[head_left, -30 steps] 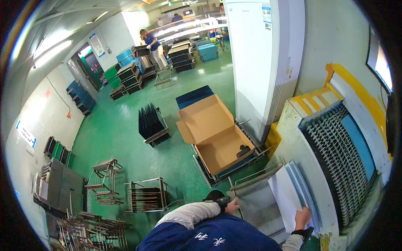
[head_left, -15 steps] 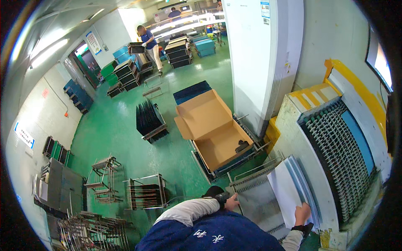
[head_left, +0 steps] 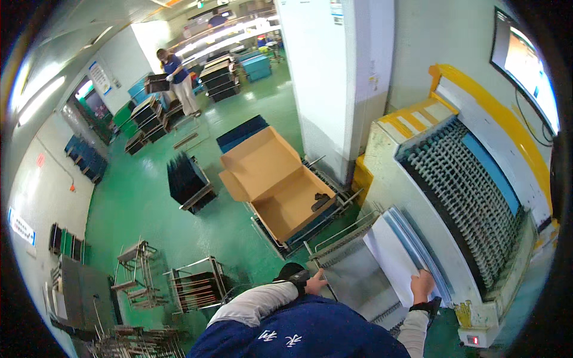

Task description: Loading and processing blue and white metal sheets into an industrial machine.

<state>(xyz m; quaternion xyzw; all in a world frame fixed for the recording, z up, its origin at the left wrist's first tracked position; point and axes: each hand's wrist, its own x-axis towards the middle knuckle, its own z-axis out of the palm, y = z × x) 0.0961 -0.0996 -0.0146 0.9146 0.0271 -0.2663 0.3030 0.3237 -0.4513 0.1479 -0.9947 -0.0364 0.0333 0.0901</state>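
Observation:
My right hand [head_left: 421,286] is closed on the near edge of a white sheet [head_left: 391,262]. The sheet leans in a slotted metal rack [head_left: 352,280], in front of several upright pale-blue and white panels [head_left: 418,241]. My left hand [head_left: 315,283] is at the rack's left side, fingers apart and touching its rail. A dark device is strapped on each wrist. The fingertips of both hands are partly hidden.
Right of the rack stands a machine with rows of rollers [head_left: 465,197]. An open cardboard box [head_left: 286,209] with dark items inside sits beyond the rack. Wire racks [head_left: 197,286] stand on the green floor at left. A co-worker [head_left: 174,77] carries a dark bin farther back.
The view has turned, so the surroundings sit farther left in it. My hands keep their places at the rack and white sheet. The co-worker with the bin has shifted slightly.

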